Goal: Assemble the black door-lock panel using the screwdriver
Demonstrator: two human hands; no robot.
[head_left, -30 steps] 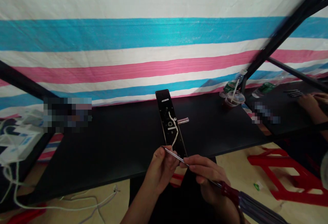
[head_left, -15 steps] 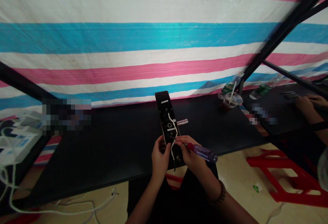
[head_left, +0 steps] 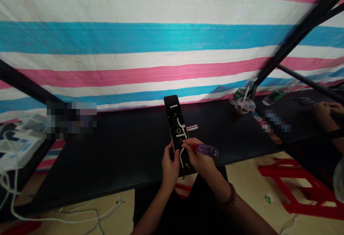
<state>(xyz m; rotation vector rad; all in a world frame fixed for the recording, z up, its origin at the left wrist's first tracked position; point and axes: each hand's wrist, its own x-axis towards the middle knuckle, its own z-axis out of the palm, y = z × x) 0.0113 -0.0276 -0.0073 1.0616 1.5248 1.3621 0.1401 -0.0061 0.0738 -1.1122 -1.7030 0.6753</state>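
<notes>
A long black panel (head_left: 173, 111), which looks like a door lock plate, lies on the black table with its inner side up. Along its face runs a white cable (head_left: 182, 156) with a dark end. My left hand (head_left: 171, 163) grips the panel's lower left edge, thumb on top. In my right hand (head_left: 200, 158) is a screwdriver (head_left: 205, 149) with a purple and red handle. It is tilted, its handle toward the right, and its tip points at the middle of the panel; the fingers partly hide the shaft. Whether the tip sits in a screw I cannot tell.
A clear, pinkish slim object (head_left: 192, 127) lies right of the panel. Farther right stand a plastic cup with a straw (head_left: 245, 105) and a bottle (head_left: 239, 92). White power strips and cords (head_left: 20, 150) are at left. Another person's hands (head_left: 322, 111) rest at the far right.
The screwdriver's handle has swung left and up a little with my right hand, and looks more upright. My left hand keeps its grip on the panel.
</notes>
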